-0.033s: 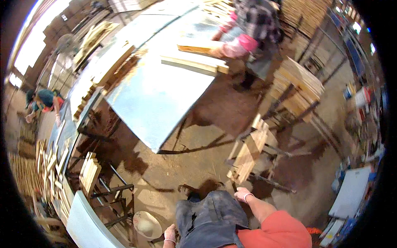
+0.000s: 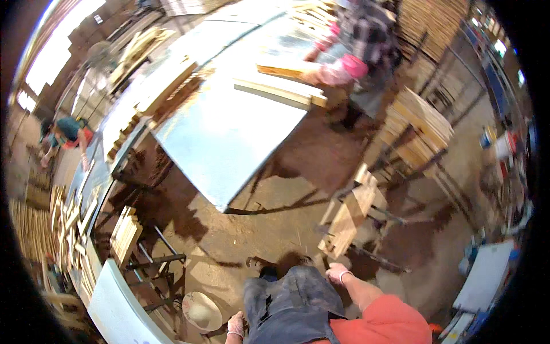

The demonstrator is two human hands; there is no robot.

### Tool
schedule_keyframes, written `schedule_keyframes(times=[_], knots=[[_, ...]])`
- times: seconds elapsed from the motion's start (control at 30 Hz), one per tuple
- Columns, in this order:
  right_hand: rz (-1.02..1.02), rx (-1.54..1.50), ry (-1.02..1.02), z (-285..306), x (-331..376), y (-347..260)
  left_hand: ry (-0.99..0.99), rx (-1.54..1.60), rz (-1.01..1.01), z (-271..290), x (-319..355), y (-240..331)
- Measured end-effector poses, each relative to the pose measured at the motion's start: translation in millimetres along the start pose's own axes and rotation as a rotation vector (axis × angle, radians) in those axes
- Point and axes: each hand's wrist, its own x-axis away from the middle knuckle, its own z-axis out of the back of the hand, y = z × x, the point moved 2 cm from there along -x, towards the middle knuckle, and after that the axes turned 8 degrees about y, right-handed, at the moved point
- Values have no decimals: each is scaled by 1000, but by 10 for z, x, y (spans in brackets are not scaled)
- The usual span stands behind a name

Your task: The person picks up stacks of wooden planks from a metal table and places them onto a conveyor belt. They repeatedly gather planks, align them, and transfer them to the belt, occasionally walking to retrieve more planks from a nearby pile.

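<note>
My right hand (image 2: 339, 273), with a white cuff at its wrist, hangs just in front of a stand carrying light wooden boards (image 2: 350, 221). Nothing shows in its loosely bent fingers, and it looks apart from the boards. Low by my left side is my left hand (image 2: 235, 324), also in a white cuff, with no object visible in it. The nearest thing to that hand is a pale straw-like hat or round basket (image 2: 201, 312) on the floor. Both hands look open and relaxed beside my dark apron (image 2: 292, 304).
A blue-topped table (image 2: 223, 143) juts toward me with a sharp corner; wooden beams (image 2: 272, 93) lie on it. A person in a checked shirt (image 2: 369, 34) handles wood there. Another person (image 2: 71, 133) bends at far left. Stacked boards (image 2: 421, 123) stand right, short pieces (image 2: 126, 235) left.
The view has shifted slightly, so the table, stands and co-workers sit a little farther right. My right hand hangs slightly lower in the picture; my left hand has hardly moved.
</note>
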Motion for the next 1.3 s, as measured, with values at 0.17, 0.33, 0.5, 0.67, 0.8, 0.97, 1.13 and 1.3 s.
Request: schedule_keyframes(times=[0.17, 0.33, 0.5, 0.67, 0.8, 0.97, 1.13, 1.3], knots=[[169, 500, -226, -175, -467, -481, -4, -782, -764, 259, -609, -112], [423, 628, -229, -255, -755, -1499, -30, -605, -627, 600, -1122, 9], [342, 143, -66, -745, -965, -2735, -6, 7, -146, 993, -1524, 471], [130, 218, 4, -1079, -789, -3988, -73, 523, 72, 1322, -1611, 1137], [239, 538, -101, -1346, -721, -4804, -44, 565, 77, 1476, -1684, 1613], [581, 1032, -281, -1768, -1294, -5319, -37, 122, -134, 1681, -2202, 1883], [832, 1239, -337, -2124, -2089, -5966, 37, -235, -188, 1904, -3023, 2150], [903, 1161, -156, -2261, -2781, -7161, 59, 11, -282, 2428, -3353, 3056]])
